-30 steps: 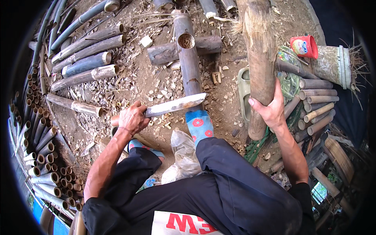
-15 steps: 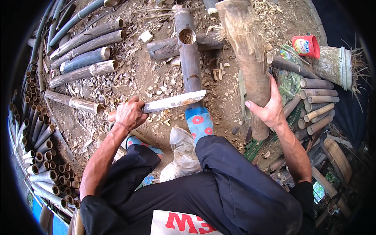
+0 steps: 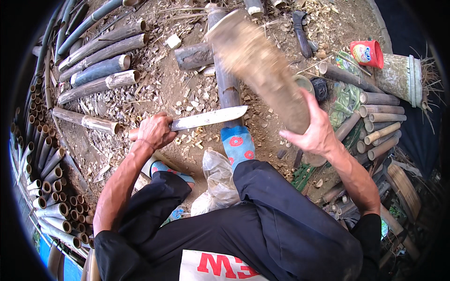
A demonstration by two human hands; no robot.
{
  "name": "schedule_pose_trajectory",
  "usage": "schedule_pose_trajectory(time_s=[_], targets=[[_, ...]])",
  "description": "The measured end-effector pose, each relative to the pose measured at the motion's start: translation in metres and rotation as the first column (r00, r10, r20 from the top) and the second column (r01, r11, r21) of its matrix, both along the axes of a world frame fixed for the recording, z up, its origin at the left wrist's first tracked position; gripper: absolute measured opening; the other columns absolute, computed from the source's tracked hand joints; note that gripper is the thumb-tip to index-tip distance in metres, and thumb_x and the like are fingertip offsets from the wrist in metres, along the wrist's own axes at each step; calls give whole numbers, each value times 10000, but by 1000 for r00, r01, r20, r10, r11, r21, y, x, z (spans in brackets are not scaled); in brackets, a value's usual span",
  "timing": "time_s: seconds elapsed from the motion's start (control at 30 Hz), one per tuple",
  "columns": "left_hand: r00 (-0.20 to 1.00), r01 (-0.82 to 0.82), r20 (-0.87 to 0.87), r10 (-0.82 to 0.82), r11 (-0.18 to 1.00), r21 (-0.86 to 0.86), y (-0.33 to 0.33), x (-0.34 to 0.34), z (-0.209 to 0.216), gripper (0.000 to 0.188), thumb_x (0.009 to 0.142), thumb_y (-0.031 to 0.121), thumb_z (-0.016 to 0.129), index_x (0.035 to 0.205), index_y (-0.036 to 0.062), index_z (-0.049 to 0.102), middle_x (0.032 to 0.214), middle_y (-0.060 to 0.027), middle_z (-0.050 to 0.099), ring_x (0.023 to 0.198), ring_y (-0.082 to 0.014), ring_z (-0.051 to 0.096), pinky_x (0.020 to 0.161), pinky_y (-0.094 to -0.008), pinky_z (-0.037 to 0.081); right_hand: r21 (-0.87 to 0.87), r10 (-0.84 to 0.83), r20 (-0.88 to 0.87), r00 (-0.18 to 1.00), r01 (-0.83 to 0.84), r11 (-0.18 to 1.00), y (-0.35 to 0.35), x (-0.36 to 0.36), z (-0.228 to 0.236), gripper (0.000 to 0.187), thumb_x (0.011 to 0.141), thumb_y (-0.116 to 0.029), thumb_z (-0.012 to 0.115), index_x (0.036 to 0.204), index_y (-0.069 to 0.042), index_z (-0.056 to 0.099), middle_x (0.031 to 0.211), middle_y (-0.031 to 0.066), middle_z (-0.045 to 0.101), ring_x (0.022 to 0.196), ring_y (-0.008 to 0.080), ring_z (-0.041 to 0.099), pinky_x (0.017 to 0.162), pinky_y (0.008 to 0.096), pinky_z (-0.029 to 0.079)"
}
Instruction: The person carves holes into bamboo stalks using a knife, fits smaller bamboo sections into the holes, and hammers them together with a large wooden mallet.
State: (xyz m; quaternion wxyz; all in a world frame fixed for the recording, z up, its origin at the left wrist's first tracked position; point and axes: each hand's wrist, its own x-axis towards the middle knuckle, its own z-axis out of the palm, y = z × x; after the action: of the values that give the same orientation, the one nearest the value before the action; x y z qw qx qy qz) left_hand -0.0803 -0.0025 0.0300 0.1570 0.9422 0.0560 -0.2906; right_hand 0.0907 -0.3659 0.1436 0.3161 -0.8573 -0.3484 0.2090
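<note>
My left hand is closed round the handle of a machete, edge-on across the near end of a bamboo pole. The blade's tip reaches just past the pole, above my foot in a blue patterned sock. In my right hand is the lower end of a thick wooden club, fingers and thumb wrapped about it. The club is tilted to the left, blurred by motion, and its frayed head covers part of the pole. A short log lies crosswise under the pole.
Cut bamboo lengths lie at the far left, with stacked bamboo tubes at the left edge. On the right are a red tub, a pale bucket and more bamboo pieces. A plastic bag rests between my legs.
The wooden club has swung left, its head now over the bamboo pole, uncovering a dark curved thing on the ground. My right hand turned with it. The machete has hardly moved.
</note>
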Motion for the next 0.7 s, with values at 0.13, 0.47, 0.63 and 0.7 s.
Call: schedule_pose_trajectory(time_s=[0.13, 0.47, 0.63, 0.7], targets=[[976, -48, -213, 47, 999, 1, 11, 12, -15, 237, 719, 280, 629, 819, 90, 728, 772, -179, 681, 740, -351, 677, 705, -450, 544, 26, 498, 338, 798, -537, 843, 11, 1, -9, 653, 694, -196, 741, 1271, -10, 498, 961, 147, 607, 819, 275, 648, 691, 364, 550], [989, 44, -143, -37, 998, 47, 8, 27, -1, 235, 723, 301, 623, 810, 110, 728, 735, -188, 674, 704, -355, 675, 685, -455, 548, -145, 748, 435, 500, -782, 607, 33, -2, 0, 448, 673, -176, 670, 1084, -32, 563, 750, 32, 537, 605, 178, 571, 523, 307, 491], [989, 63, -140, -55, 996, 59, 6, 30, -8, 220, 728, 292, 618, 781, 102, 715, 723, -175, 673, 692, -349, 674, 681, -446, 549, -595, 770, 174, 614, -557, 579, 22, 60, -25, 562, 623, -213, 776, 1114, -67, 545, 907, 99, 601, 780, 280, 632, 613, 387, 522], [992, 31, -126, -22, 997, 68, 9, 31, -4, 222, 725, 291, 619, 787, 101, 715, 730, -174, 675, 698, -346, 675, 689, -443, 551, -663, 745, 108, 658, -511, 547, 31, 41, -5, 630, 582, -212, 795, 1134, -65, 529, 915, 103, 587, 824, 271, 625, 635, 407, 521]])
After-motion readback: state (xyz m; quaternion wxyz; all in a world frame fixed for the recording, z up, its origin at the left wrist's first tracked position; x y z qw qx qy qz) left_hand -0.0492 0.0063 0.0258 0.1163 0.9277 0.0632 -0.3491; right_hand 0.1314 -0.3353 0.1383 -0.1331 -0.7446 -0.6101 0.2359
